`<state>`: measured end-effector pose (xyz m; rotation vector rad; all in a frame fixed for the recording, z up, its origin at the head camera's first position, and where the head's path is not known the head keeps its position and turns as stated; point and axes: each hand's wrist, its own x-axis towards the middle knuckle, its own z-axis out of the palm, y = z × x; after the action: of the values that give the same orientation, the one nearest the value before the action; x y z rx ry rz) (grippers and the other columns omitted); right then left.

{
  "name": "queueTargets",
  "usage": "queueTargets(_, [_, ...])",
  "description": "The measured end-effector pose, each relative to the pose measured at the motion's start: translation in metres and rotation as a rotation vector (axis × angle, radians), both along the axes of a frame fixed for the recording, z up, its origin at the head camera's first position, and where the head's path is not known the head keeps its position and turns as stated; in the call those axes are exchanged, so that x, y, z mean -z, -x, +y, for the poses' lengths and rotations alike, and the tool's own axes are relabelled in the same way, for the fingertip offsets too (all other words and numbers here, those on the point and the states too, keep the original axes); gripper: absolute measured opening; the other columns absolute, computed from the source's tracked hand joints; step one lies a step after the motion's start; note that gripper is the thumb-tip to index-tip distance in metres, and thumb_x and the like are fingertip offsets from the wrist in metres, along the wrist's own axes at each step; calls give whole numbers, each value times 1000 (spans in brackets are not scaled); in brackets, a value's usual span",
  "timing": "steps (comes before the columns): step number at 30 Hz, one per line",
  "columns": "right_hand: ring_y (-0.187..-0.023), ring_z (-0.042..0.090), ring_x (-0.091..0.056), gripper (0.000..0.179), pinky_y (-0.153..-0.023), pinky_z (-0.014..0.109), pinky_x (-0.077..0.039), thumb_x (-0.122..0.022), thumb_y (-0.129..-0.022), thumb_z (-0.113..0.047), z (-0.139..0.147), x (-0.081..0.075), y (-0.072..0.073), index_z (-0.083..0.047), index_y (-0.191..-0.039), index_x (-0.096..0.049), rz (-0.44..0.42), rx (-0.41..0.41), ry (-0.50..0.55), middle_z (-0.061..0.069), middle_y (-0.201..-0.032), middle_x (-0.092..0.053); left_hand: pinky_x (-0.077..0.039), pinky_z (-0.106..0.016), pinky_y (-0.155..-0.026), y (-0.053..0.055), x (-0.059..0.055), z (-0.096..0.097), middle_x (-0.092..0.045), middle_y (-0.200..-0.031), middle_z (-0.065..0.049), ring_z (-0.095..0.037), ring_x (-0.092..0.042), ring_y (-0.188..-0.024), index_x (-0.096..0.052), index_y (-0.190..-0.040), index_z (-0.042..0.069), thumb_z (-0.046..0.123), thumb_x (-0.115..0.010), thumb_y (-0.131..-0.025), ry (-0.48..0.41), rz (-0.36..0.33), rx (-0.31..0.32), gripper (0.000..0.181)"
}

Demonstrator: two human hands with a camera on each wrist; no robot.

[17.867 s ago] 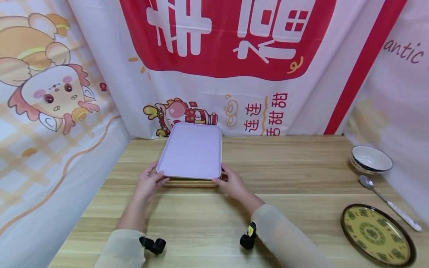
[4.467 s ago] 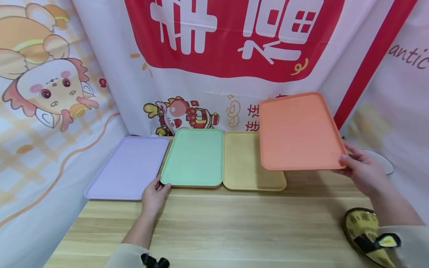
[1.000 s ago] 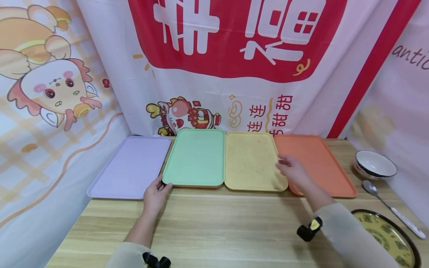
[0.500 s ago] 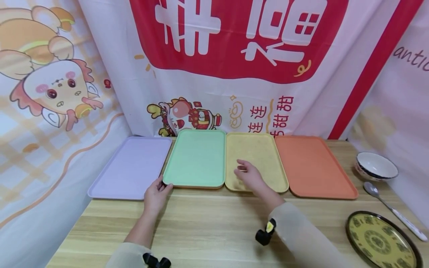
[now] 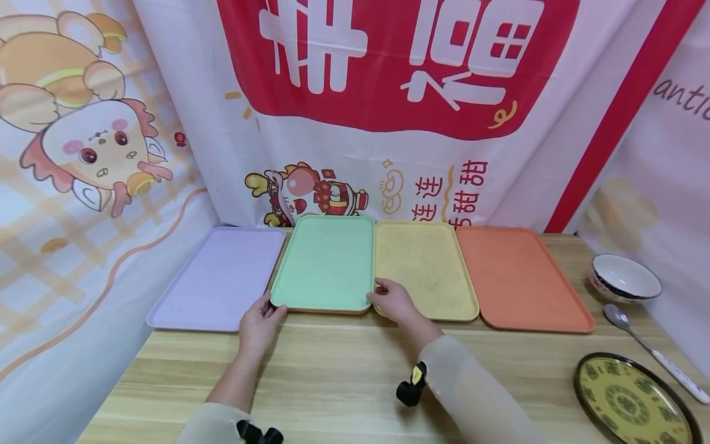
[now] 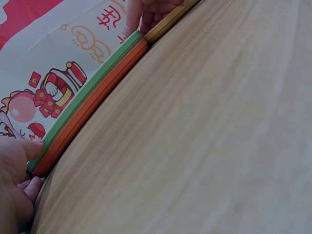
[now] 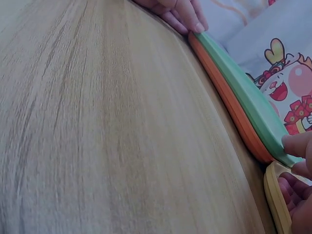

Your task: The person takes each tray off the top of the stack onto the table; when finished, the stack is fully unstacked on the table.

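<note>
The green tray [image 5: 327, 265] lies on top of an orange tray [image 6: 87, 114], whose edge shows beneath it in both wrist views. My left hand [image 5: 259, 325] holds the near left corner, its thumb against the green rim and a finger lower down. At the near right corner, my right hand [image 5: 395, 302] pinches the green rim between thumb and finger. Its other fingers are curled over the yellow tray [image 5: 429, 265], which adjoins the green one. To the left lies a lilac tray [image 5: 216, 277]; right of the yellow one is another orange tray [image 5: 521, 277].
At the right stand a white bowl [image 5: 625, 277] with a dark rim, a spoon [image 5: 654, 351] with a pale handle and a round patterned plate [image 5: 635, 401]. Printed cloths [image 5: 310, 142] hang behind and beside the wooden table [image 5: 333, 382].
The purple top tray was lifted off and laid at left; a yellow and an orange tray were set in the row. Recently my right hand moved left from the orange tray to the green tray's corner.
</note>
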<state>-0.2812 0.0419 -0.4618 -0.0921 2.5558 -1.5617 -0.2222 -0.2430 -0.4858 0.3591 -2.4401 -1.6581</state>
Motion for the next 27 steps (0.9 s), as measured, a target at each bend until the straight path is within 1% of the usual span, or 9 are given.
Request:
queueTargets(8, [-119, 32, -57, 54, -107, 46, -49, -67, -92, -16, -3, -1, 0, 1, -140, -50, -23, 9, -16, 19, -125, -62, -43, -38, -110, -1, 0, 1, -39, -148, -30, -42, -44, -135, -35, -146, -8, 11, -65, -94, 0, 9, -9, 63])
queueTargets(12, [-120, 33, -56, 53, -105, 45, -51, -66, -91, -15, -3, -2, 0, 1, -140, -50, -25, 14, 19, 20, -127, -61, -43, -37, -110, 0, -1, 1, -39, -149, -29, -42, -44, -135, -36, -146, -8, 12, -65, -94, 6, 13, -11, 62])
queueTargets(15, [-122, 34, -55, 53, -101, 42, -54, -65, -92, -15, -4, -4, -2, -2, -141, -50, -37, 28, 88, 20, -134, -58, -42, -36, -110, -1, -1, 0, -39, -149, -29, -42, -44, -135, -36, -145, -8, 14, -65, -94, 0, 17, -11, 62])
queueTargets(17, [-120, 31, -56, 52, -95, 35, -56, -64, -93, -16, -5, -6, -3, -5, -142, -50, -56, 49, 135, 18, -138, -55, -42, -36, -110, -1, -2, -1, -38, -149, -29, -42, -43, -136, -36, -146, -8, 14, -64, -95, -6, 14, -10, 62])
queueTargets(19, [-110, 26, -59, 52, -85, 28, -56, -63, -94, -16, -7, -8, -3, -5, -143, -49, -71, 68, 211, 18, -139, -54, -42, -36, -110, -2, -2, -1, -38, -150, -28, -42, -43, -136, -36, -146, -7, 14, -64, -95, -12, 10, -10, 62])
queueTargets(22, [-107, 21, -59, 53, -84, 24, -56, -61, -96, -15, -11, -9, -4, -5, -145, -46, -106, 92, 331, 18, -140, -53, -42, -35, -111, -3, -3, -2, -38, -150, -28, -41, -43, -136, -36, -146, -7, 14, -64, -95, -20, 4, -10, 62])
queueTargets(24, [-102, 21, -60, 54, -86, 27, -59, -58, -97, -13, -13, -9, -4, -3, -147, -41, -135, 96, 436, 22, -138, -54, -41, -35, -111, -3, -3, -1, -38, -150, -28, -41, -43, -136, -36, -145, -8, 14, -64, -95, -27, 7, -12, 61])
queueTargets(26, [-103, 22, -61, 55, -92, 33, -60, -55, -98, -12, -14, -9, -5, -2, -149, -37, -158, 96, 503, 26, -136, -53, -41, -36, -111, -3, -2, -1, -38, -150, -28, -41, -43, -137, -36, -145, -8, 14, -64, -95, -32, 8, -13, 61])
queueTargets(27, [-99, 22, -61, 55, -91, 35, -61, -53, -99, -10, -15, -9, -5, -2, -150, -35, -171, 91, 539, 28, -135, -52, -41, -36, -111, -3, -2, 0, -38, -150, -28, -41, -43, -137, -36, -145, -8, 14, -64, -95, -33, 9, -14, 61])
